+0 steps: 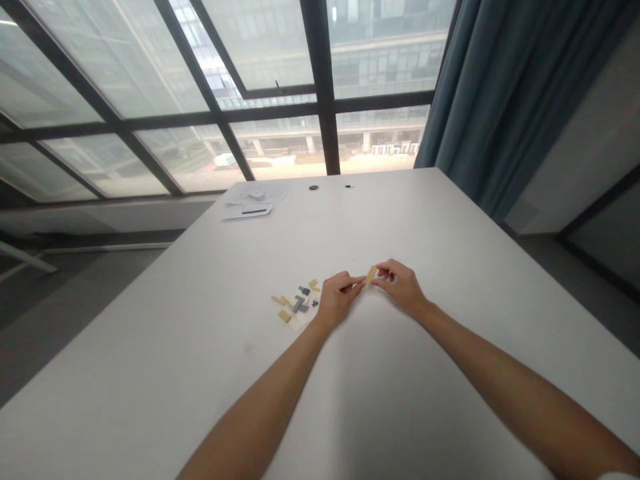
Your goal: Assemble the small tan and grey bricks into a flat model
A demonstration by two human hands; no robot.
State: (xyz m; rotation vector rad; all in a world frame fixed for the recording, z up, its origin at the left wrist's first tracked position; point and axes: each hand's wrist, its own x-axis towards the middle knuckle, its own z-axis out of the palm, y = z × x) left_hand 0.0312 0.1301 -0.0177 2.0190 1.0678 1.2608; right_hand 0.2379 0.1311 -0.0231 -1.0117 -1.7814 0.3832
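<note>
Both my hands meet above the middle of a white table (400, 220). My right hand (403, 287) pinches a small tan building brick (371, 274) between thumb and fingers. My left hand (337, 297) is closed in a pinch, its fingertips touching the left end of that brick; whether it holds a piece of its own is too small to tell. Just left of my left hand lies a small pile of loose bricks (299, 303), tan, grey and white, flat on the table.
Sheets of paper (255, 200) lie at the table's far left edge, near two round holes (314, 187) in the top. A large window with dark frames stands behind. A blue-grey curtain (500, 100) hangs at the right.
</note>
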